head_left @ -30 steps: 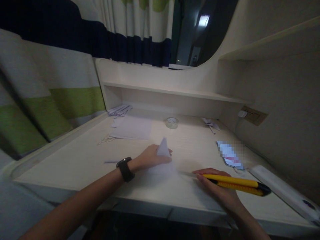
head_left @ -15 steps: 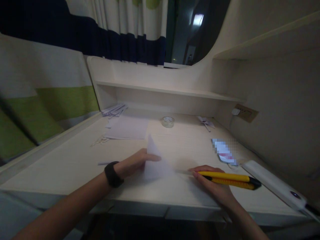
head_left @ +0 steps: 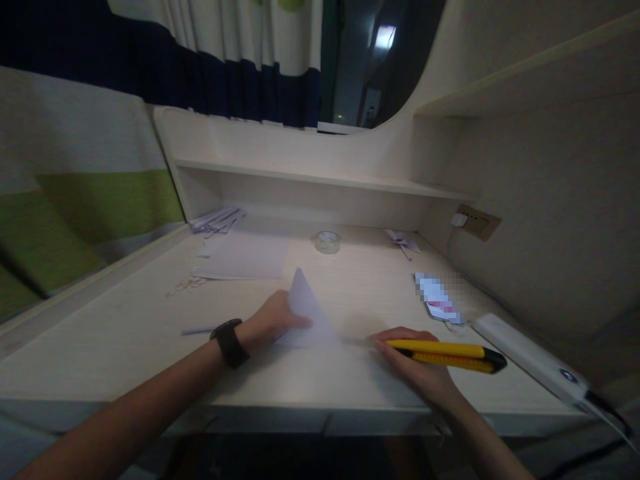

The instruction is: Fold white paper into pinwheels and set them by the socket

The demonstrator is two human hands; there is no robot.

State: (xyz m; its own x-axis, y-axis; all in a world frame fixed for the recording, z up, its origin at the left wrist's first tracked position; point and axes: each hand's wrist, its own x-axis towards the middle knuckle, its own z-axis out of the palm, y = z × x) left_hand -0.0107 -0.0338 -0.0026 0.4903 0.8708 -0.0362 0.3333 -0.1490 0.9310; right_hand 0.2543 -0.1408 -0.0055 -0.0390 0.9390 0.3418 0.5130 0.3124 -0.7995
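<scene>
Head view: left hand point(head_left: 273, 320) lowered paper point(head_left: 306, 313) flap; knife point(head_left: 445, 354) unmoved.

Knife point(head_left: 445, 355): glossy yellow plastic.
Folded sheet point(head_left: 306, 313): matt white paper.
Desk point(head_left: 125, 333): pale, smooth wood grain.
Curtain point(head_left: 75, 193): cloth.

I see a pale wooden desk point(head_left: 150, 333) with a shelf along its back edge. A flat stack of white sheets point(head_left: 245, 257) lies toward the back left corner, loose paper strips point(head_left: 215, 220) behind it. A tape roll point(head_left: 327, 241) sits near the back edge's middle, a folded scrap point(head_left: 403, 240) to its right. A long white device point(head_left: 530, 357) lies along the right edge.
</scene>
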